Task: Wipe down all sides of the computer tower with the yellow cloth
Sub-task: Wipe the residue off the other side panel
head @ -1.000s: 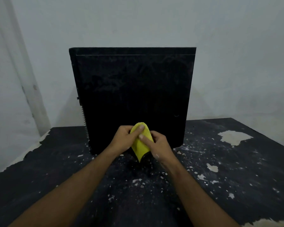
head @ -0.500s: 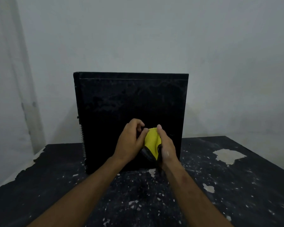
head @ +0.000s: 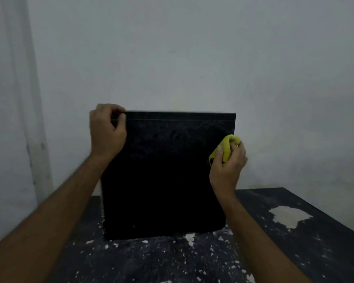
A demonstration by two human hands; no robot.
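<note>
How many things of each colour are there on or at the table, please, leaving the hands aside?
Black: 2, the computer tower and the paint-flecked table
Yellow: 1, the cloth
Total: 3

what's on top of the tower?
Left hand grips the top left corner of the tower, fingers curled over the edge. The top face itself is edge-on, so anything lying flat there can't be seen.

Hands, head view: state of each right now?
Left hand: fingers curled over the top left corner of the computer tower, gripping it.
Right hand: holding the bunched yellow cloth at the tower's right edge.
</note>
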